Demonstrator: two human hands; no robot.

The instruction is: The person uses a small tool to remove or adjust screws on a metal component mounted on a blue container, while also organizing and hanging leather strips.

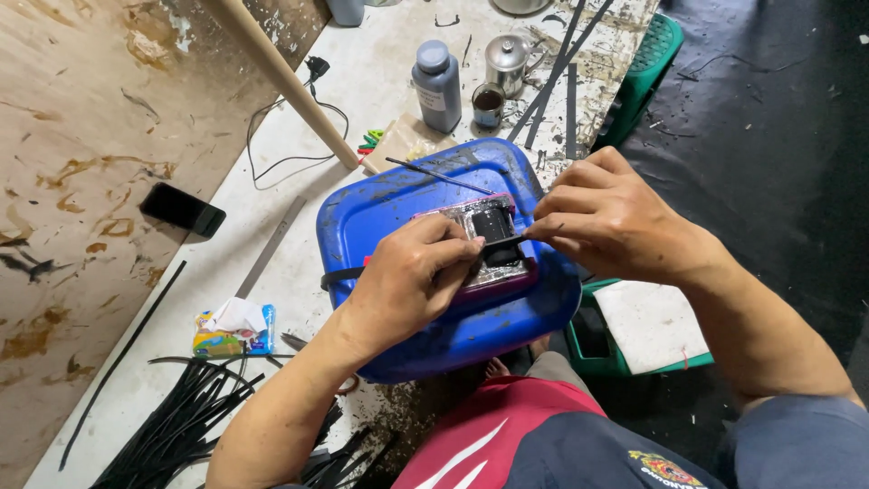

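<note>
Head view, frame centre: left hand (412, 281) curled over the near edge of a small block (493, 249) with a pink rim and a dark, shiny, smeared top, thumb and fingertips pinching one end of a thin black strip (503, 241). Right hand (606, 217) at centre right, fingers bunched, pinching the other end of the same strip; strip stretched flat across the block's top between both hands. Block resting on an upturned blue plastic tub (362, 217), which sits on the desk (380, 81).

Handling, as judged: strip narrow, light and bendy, likely springy; best gripped at the ends, as now, and kept taut. Block compact and rigid, top possibly wet or sticky, so safer taken by the pink sides. Tub smooth and domed; block may slide on it.

Lower left of frame: loose heap of similar black strips (181, 426), plus a crumpled snack wrapper (233, 328). Left middle: dark phone (182, 209). Upper centre: grey bottle (437, 84), small dark jar (488, 104), metal lidded pot (508, 62). Wooden stick (285, 81) slanting from the top edge toward the tub. Lower right: green stool (634, 330) with a white top.
</note>
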